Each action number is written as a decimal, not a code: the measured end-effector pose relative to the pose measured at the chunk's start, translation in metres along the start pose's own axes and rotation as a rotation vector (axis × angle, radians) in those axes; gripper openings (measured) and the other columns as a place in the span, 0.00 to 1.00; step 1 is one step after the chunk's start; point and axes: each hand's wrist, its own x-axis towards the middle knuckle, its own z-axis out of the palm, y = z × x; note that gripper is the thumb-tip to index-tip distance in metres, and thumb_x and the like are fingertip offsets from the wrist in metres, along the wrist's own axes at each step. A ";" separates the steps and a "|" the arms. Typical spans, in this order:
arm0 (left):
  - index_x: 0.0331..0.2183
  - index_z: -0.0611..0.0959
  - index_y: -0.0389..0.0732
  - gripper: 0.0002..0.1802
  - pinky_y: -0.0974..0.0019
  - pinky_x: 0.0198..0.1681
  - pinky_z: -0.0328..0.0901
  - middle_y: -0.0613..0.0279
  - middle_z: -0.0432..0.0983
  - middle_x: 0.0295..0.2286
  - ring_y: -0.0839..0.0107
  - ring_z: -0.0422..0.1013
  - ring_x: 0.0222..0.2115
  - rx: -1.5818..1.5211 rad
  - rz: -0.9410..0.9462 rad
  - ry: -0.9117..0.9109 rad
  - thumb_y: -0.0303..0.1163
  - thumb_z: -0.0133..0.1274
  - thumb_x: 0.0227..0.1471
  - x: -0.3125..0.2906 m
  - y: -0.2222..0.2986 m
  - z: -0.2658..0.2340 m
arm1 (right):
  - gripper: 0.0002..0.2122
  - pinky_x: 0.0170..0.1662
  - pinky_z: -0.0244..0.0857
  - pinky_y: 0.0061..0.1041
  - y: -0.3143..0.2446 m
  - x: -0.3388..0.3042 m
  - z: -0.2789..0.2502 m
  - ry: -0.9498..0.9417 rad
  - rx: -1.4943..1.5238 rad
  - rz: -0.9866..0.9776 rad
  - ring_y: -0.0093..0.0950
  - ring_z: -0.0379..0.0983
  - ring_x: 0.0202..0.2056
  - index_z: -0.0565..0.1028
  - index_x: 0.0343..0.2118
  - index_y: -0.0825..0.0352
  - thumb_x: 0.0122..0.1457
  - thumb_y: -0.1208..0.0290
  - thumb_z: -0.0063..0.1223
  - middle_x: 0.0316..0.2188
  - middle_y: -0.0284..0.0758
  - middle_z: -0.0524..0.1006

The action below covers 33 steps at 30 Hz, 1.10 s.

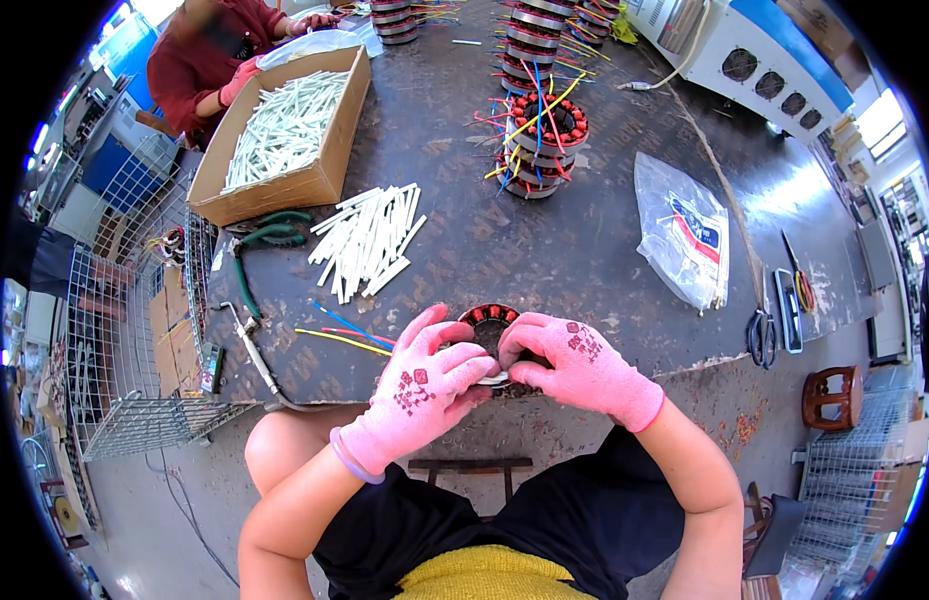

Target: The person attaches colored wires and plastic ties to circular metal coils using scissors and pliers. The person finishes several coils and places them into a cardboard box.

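Observation:
A ring-shaped motor stator with red windings is at the table's near edge, between my gloved hands. My left hand, in a pink glove, curls over its left side, with the fingertips close to a short white sleeve. On the other side, my right hand, also gloved in pink, pinches at the stator's near rim by that sleeve. The fingers cover much of the ring. Blue, red and yellow lead wires stick out to the left, past my left hand.
Loose white sleeves lie before a cardboard box full of them. Green-handled pliers and a soldering iron are left. Stacked stators stand ahead. A plastic bag, scissors and phone lie right. A co-worker sits far left.

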 end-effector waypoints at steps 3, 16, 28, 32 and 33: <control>0.33 0.82 0.49 0.18 0.44 0.60 0.58 0.70 0.78 0.35 0.63 0.71 0.47 0.003 -0.008 0.022 0.32 0.67 0.33 0.000 0.000 0.001 | 0.08 0.43 0.68 0.32 -0.002 -0.004 0.006 0.117 -0.093 -0.058 0.37 0.75 0.40 0.75 0.34 0.66 0.50 0.73 0.60 0.39 0.37 0.76; 0.33 0.83 0.47 0.16 0.46 0.60 0.58 0.68 0.78 0.35 0.61 0.71 0.47 0.001 -0.063 0.053 0.31 0.67 0.36 -0.001 0.006 0.002 | 0.12 0.36 0.69 0.33 0.004 -0.024 0.051 0.534 -0.362 -0.200 0.35 0.75 0.35 0.79 0.36 0.61 0.46 0.72 0.65 0.34 0.33 0.76; 0.37 0.79 0.47 0.25 0.46 0.61 0.59 0.67 0.76 0.42 0.62 0.71 0.48 0.110 0.016 -0.020 0.32 0.68 0.30 -0.001 -0.001 0.001 | 0.11 0.39 0.69 0.32 0.003 -0.020 0.034 0.336 -0.105 -0.130 0.36 0.74 0.38 0.78 0.37 0.63 0.48 0.75 0.64 0.36 0.37 0.74; 0.35 0.78 0.47 0.26 0.45 0.60 0.59 0.67 0.76 0.42 0.61 0.71 0.48 0.043 -0.004 0.035 0.30 0.68 0.28 -0.002 -0.001 0.004 | 0.11 0.39 0.68 0.31 0.004 -0.015 0.024 0.244 -0.057 -0.147 0.35 0.73 0.37 0.78 0.36 0.62 0.48 0.76 0.64 0.34 0.35 0.73; 0.36 0.78 0.47 0.26 0.45 0.60 0.59 0.67 0.76 0.42 0.61 0.71 0.48 0.025 -0.016 0.041 0.30 0.68 0.28 -0.002 0.000 0.004 | 0.10 0.39 0.68 0.30 0.004 -0.015 0.022 0.217 -0.038 -0.140 0.34 0.73 0.37 0.78 0.35 0.62 0.48 0.76 0.63 0.34 0.35 0.73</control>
